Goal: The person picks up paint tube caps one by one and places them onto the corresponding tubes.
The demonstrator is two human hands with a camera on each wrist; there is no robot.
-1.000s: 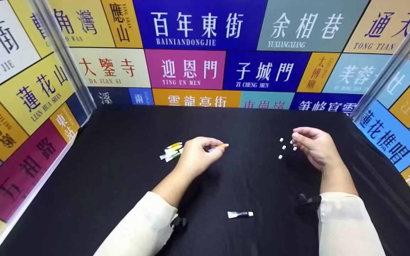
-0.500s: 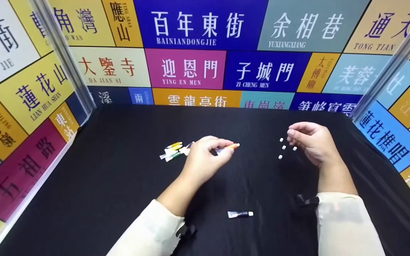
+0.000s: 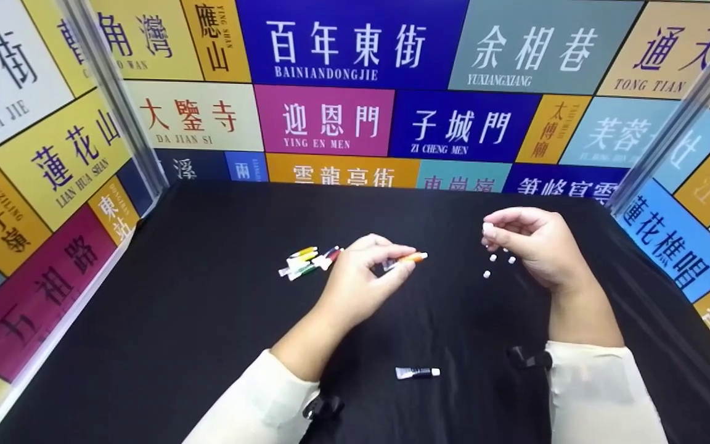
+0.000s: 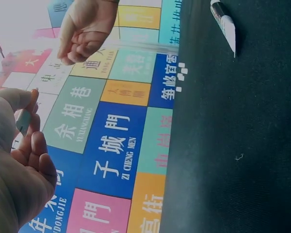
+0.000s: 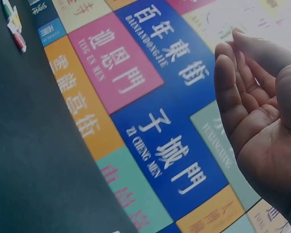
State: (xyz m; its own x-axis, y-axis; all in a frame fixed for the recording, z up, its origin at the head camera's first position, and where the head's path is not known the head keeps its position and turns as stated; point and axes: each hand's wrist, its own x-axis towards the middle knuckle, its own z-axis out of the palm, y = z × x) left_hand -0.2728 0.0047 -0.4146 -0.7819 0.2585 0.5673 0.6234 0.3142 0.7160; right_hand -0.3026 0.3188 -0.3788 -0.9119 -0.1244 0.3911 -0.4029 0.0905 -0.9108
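On the black cloth table cover [image 3: 207, 345], the pile of small multicoloured tubes [image 3: 303, 264] lies just left of your left hand [image 3: 361, 279], which pinches the small orange-and-white tube [image 3: 416, 258]. To the right, your right hand [image 3: 534, 246] is raised near the scattered small white pieces [image 3: 493, 258]. The small black-and-silver tube [image 3: 418, 372] lies nearer you, between your cream sleeves [image 3: 262, 394]. Behind it all stands the wall of multicoloured sign panels [image 3: 324, 120].
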